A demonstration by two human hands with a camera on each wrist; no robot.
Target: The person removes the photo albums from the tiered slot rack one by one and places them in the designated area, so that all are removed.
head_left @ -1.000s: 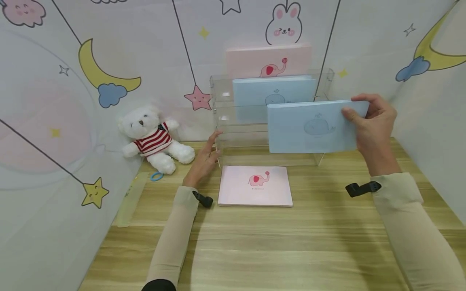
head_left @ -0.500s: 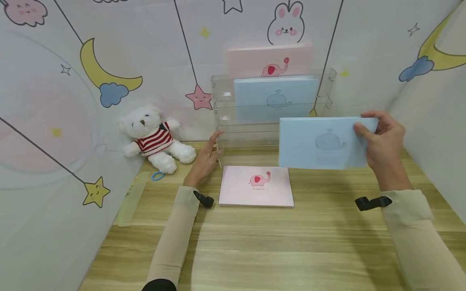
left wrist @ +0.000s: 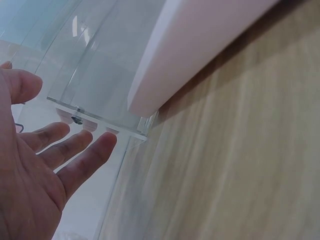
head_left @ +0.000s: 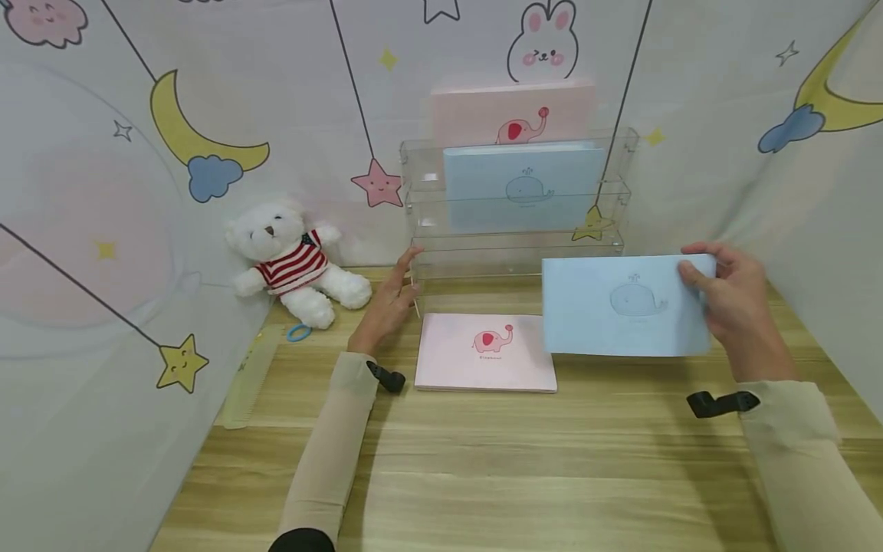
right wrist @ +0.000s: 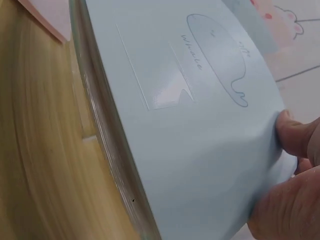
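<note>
My right hand (head_left: 738, 303) pinches the right end of a light blue notebook (head_left: 586, 307) with a whale drawn on its cover. The notebook is upright in front of the clear acrylic rack (head_left: 476, 264), and its cover bends slightly in the right wrist view. My left hand (head_left: 386, 314) is at the rack's left side, its fingers (left wrist: 90, 157) outstretched along the side panel. On the table in front of the rack lies a pink notebook (head_left: 483, 364) with an elephant. Another blue notebook (head_left: 483, 192) stands in the rack, and a pink one (head_left: 462, 115) rises behind it.
A white teddy bear (head_left: 290, 264) in a striped shirt leans against the wall at the left. Near it lie a blue ring (head_left: 299, 333) and a pale green comb (head_left: 248, 383). Printed cloth walls border the wooden table (head_left: 483, 475) on the left, back and right.
My right hand has brought the blue notebook down and to the right, away from the rack towards the table. The left hand has stayed at the rack's side.
</note>
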